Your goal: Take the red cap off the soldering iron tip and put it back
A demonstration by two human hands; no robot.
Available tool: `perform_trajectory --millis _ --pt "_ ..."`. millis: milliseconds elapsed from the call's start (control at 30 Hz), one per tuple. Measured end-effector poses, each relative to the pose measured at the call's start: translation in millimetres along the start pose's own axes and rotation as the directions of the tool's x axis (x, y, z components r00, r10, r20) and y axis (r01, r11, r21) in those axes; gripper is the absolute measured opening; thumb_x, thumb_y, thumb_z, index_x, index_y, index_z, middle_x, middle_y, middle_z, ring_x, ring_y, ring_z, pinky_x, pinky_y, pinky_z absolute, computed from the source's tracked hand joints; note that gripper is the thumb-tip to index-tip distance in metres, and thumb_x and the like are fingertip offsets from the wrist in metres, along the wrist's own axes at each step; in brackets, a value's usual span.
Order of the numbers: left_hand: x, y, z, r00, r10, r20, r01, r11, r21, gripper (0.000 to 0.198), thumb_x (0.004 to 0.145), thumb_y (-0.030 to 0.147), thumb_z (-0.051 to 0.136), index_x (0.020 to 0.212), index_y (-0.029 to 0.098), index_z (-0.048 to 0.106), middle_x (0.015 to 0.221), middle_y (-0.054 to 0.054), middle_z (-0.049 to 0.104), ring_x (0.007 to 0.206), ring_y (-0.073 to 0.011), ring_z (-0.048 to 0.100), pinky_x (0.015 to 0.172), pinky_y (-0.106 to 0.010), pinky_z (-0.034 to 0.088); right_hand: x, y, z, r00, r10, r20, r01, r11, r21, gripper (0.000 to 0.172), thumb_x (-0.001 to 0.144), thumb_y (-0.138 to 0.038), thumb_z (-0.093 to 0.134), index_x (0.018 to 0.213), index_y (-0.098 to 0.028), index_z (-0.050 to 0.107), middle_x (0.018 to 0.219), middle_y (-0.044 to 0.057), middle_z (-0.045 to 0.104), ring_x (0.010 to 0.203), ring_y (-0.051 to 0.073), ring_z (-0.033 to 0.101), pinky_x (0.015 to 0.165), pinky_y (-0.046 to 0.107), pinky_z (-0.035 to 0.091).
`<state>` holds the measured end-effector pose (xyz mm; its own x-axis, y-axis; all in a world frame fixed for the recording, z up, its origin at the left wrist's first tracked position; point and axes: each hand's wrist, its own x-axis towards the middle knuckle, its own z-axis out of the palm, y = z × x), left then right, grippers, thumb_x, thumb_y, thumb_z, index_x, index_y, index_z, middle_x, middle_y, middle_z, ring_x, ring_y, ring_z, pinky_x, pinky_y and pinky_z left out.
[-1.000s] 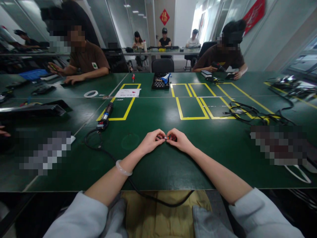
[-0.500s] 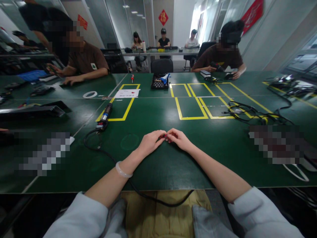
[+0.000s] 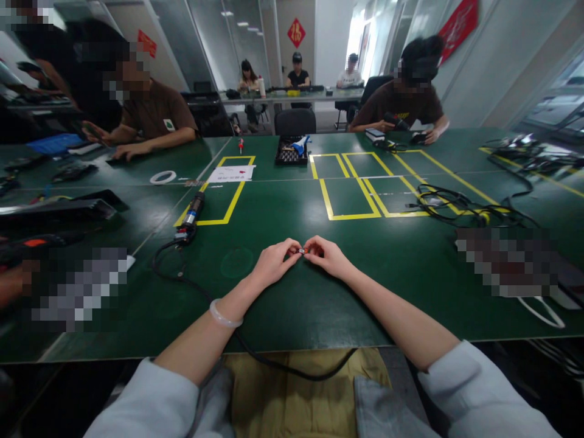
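Over the middle of the green table [image 3: 274, 316], my left hand [image 3: 276, 260] and my right hand [image 3: 327, 255] meet fingertip to fingertip. Both are closed in a pinch on a small red-and-silver part [image 3: 302, 251]. It is too small to name, and the fingers cover much of it. To the left lies a dark cylindrical tool with a blue band [image 3: 193, 210], perhaps an electric screwdriver; its black cable [image 3: 205, 291] runs under my left forearm and over the table's near edge.
Yellow tape outlines [image 3: 356, 216] mark the table. Farther off are a black tray [image 3: 291, 157] of small parts, a paper sheet [image 3: 232, 173], a tape roll [image 3: 163, 177] and coiled cables [image 3: 449, 198]. Co-workers sit across; at far left another person's hand [image 3: 16, 283] is near a dark tool.
My fingertips have drawn slightly apart, so more of the small part shows between them. At far left, another person's hand with a dark and orange tool has come into view.
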<state>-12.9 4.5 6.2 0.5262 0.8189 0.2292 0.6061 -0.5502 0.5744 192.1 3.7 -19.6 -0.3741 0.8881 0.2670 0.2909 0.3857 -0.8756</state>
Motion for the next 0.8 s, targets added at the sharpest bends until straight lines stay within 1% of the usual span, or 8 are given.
perform_trajectory --millis 167,267,400,533,600,667,700,800 --pt "1 1 -3.5 0.998 0.011 0.055 -0.009 0.999 -0.036 0.027 0.093 0.041 0.046 0.109 0.022 0.057 0.097 -0.002 0.068 0.090 -0.0163 0.064 0.080 -0.027 0.047 0 4 1 1.000 0.020 0.013 -0.020 1.000 -0.002 0.019 0.083 -0.033 0.062 0.093 -0.017 0.058 0.071 -0.002 0.055 0.061 0.010 0.049 0.060 0.023 0.041" --pt "4 -10 -21.1 1.000 -0.002 0.026 0.002 1.000 -0.003 0.036 0.094 0.044 0.043 0.122 0.023 0.051 0.103 -0.002 0.066 0.096 -0.0167 0.063 0.085 -0.030 0.047 1 5 0 0.999 0.050 0.013 -0.050 0.998 0.029 0.021 0.083 -0.035 0.061 0.094 -0.017 0.058 0.070 -0.003 0.055 0.061 0.010 0.049 0.060 0.023 0.041" --pt "4 -64 -69.3 0.986 -0.051 -0.160 0.098 0.949 0.299 0.046 0.091 0.045 0.046 0.129 0.019 0.049 0.125 -0.009 0.056 0.116 -0.0230 0.052 0.101 -0.039 0.041 1 4 -1 0.997 0.072 0.026 -0.074 0.996 0.056 0.020 0.082 -0.032 0.061 0.093 -0.016 0.058 0.070 -0.002 0.054 0.061 0.010 0.048 0.060 0.023 0.040" --pt "-12 -143 -125.9 0.892 -0.273 -0.359 0.438 0.717 0.542 0.068 0.084 0.045 0.056 0.137 0.007 0.039 0.141 -0.019 0.042 0.128 -0.0328 0.040 0.106 -0.048 0.033 1 4 0 0.996 0.080 0.033 -0.081 0.995 0.051 0.021 0.082 -0.032 0.061 0.093 -0.015 0.059 0.070 -0.002 0.053 0.061 0.010 0.047 0.060 0.023 0.040" --pt "-24 -175 -148.0 0.797 -0.485 -0.360 0.601 0.576 0.554 0.082 0.078 0.052 0.061 0.138 0.003 0.036 0.140 -0.025 0.040 0.124 -0.0397 0.042 0.097 -0.052 0.040 1 4 0 0.996 0.081 0.033 -0.083 0.995 0.047 0.021 0.082 -0.032 0.061 0.093 -0.015 0.059 0.070 -0.002 0.054 0.062 0.010 0.047 0.060 0.023 0.040" --pt "-34 -197 -163.2 0.722 -0.604 -0.339 0.672 0.495 0.550 0.081 0.077 0.054 0.062 0.137 0.005 0.040 0.133 -0.025 0.047 0.117 -0.0412 0.049 0.089 -0.050 0.045 1 2 0 0.996 0.081 0.033 -0.083 0.996 0.043 0.020 0.082 -0.032 0.060 0.094 -0.015 0.059 0.071 -0.002 0.055 0.062 0.010 0.048 0.060 0.023 0.040" --pt "-38 -204 -168.2 0.711 -0.622 -0.329 0.679 0.485 0.551 0.076 0.077 0.053 0.062 0.135 0.008 0.043 0.130 -0.024 0.050 0.114 -0.0402 0.052 0.086 -0.047 0.046 1 2 0 0.996 0.081 0.032 -0.083 0.996 0.040 0.020 0.082 -0.032 0.060 0.094 -0.015 0.059 0.071 -0.002 0.055 0.062 0.010 0.047 0.060 0.023 0.040" --pt "-44 -211 -175.3 0.739 -0.596 -0.314 0.651 0.512 0.560 0.064 0.078 0.046 0.064 0.130 0.012 0.050 0.119 -0.016 0.057 0.107 -0.0337 0.056 0.083 -0.040 0.047 1 1 -1 0.996 0.081 0.026 -0.082 0.996 0.028 0.019 0.082 -0.031 0.060 0.093 -0.015 0.059 0.069 -0.002 0.053 0.061 0.010 0.047 0.059 0.023 0.039"
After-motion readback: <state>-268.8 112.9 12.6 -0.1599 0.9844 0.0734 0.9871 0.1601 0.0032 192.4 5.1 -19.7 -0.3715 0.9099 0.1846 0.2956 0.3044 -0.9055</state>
